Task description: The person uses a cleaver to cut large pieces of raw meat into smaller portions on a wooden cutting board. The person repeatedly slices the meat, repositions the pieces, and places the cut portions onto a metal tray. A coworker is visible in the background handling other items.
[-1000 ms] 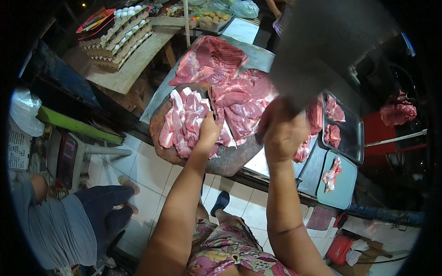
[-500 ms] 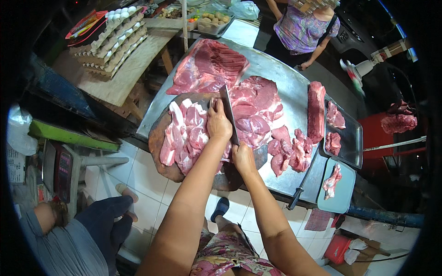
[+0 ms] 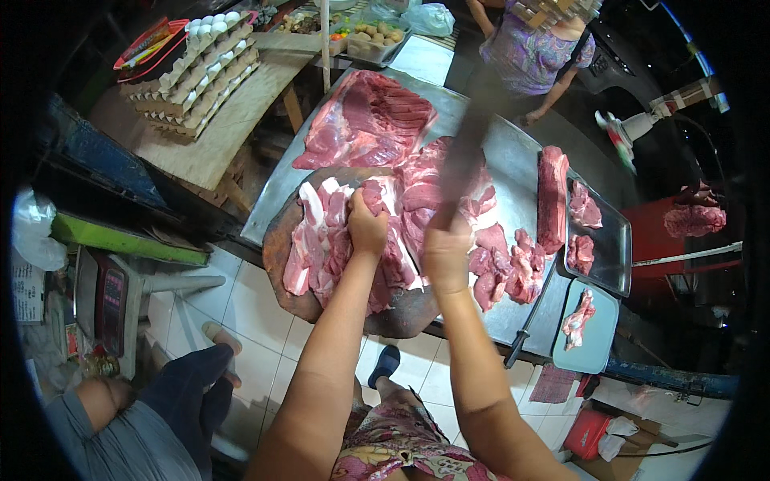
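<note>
My right hand [image 3: 448,255] grips a cleaver [image 3: 472,148], its broad blade raised and blurred over the meat. On the round wooden chopping board [image 3: 281,232], my left hand [image 3: 368,228] is closed on the upper end of a piece of meat [image 3: 397,248] with a white fat edge. Several cut strips of meat [image 3: 317,240] lie to the left of that hand. A large ribbed slab of meat [image 3: 365,120] rests beyond the board. More meat pieces [image 3: 501,264] are on the metal table [image 3: 513,176] to the right.
A long meat piece [image 3: 552,200], a dark tray [image 3: 613,248], a light-blue tray [image 3: 601,345] and a sharpening steel [image 3: 529,321] are at the right. Egg trays [image 3: 196,80] stand far left. One person [image 3: 537,52] stands across the table; another [image 3: 128,425] is at lower left.
The cleaver has risen from the meat and swung up to the right with my right hand. My left hand has shifted slightly left and nearer, on the meat.
</note>
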### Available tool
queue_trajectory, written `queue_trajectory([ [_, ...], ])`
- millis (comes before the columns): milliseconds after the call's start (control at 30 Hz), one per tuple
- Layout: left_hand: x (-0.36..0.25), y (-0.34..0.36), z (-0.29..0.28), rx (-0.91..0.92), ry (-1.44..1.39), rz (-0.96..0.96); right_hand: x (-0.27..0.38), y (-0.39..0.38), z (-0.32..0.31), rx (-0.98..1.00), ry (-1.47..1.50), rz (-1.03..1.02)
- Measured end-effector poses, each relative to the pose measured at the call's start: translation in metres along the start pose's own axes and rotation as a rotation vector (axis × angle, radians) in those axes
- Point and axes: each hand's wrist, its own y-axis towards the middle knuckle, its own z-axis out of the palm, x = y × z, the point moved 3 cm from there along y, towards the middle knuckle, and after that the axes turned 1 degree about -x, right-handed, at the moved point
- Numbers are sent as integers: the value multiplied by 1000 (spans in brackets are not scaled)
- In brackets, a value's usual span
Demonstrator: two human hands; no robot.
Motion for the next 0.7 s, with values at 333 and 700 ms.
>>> queue_trajectory([
  [333,18,-2,-14,-30,-260,-105,-21,-12,-28,365,5,267],
  [700,12,-6,-29,-128,-486,-130,-87,-66,21,752,-237,582],
])
